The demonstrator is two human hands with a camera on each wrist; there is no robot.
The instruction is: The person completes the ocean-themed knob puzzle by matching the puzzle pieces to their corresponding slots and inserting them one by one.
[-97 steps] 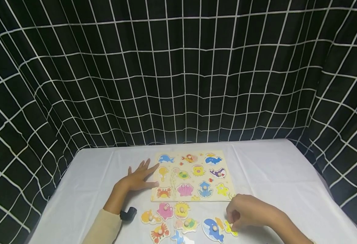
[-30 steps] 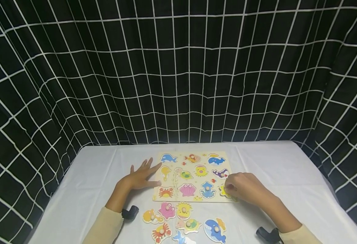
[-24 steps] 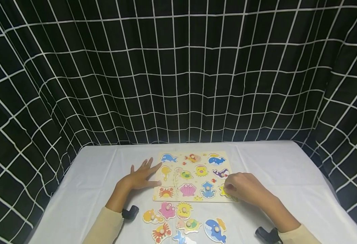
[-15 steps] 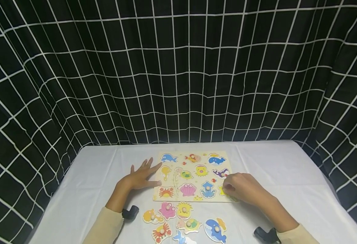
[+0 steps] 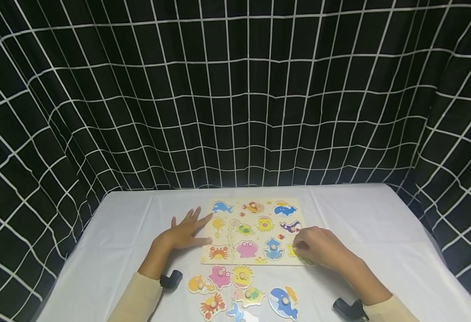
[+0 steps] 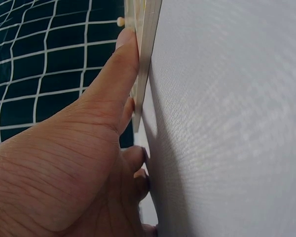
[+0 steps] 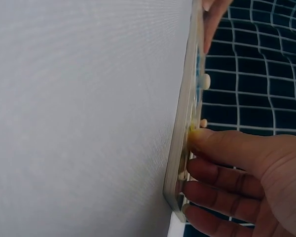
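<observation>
The wooden peg puzzle board (image 5: 235, 261) lies flat on the table, printed with sea animals. My left hand (image 5: 180, 235) is spread at its left edge, thumb and a finger touching the board; the left wrist view shows the thumb (image 6: 119, 61) along that edge. At the lower right corner, my right hand (image 5: 321, 247) pinches the yellow starfish puzzle piece (image 5: 290, 250) over its slot, mostly covering it. In the right wrist view the thumb (image 7: 222, 144) presses at the yellow piece and the other fingers bend against the board. A squid piece (image 5: 273, 253) and a purple whale piece (image 5: 286, 226) sit in the board.
Loose knobbed pieces lie before the board: orange seahorse (image 5: 197, 282), pink shell (image 5: 218, 279), yellow octopus (image 5: 242, 282), turtle (image 5: 255, 296), crab (image 5: 208, 308), blue whale (image 5: 277, 304) and a blue piece (image 5: 236, 311) partly cut off. A gridded black curtain (image 5: 235, 112) surrounds the table.
My right hand has carried the starfish piece from the table up to the board's lower right corner, and lately has shifted only slightly. My left hand has stayed at the board's left edge.
</observation>
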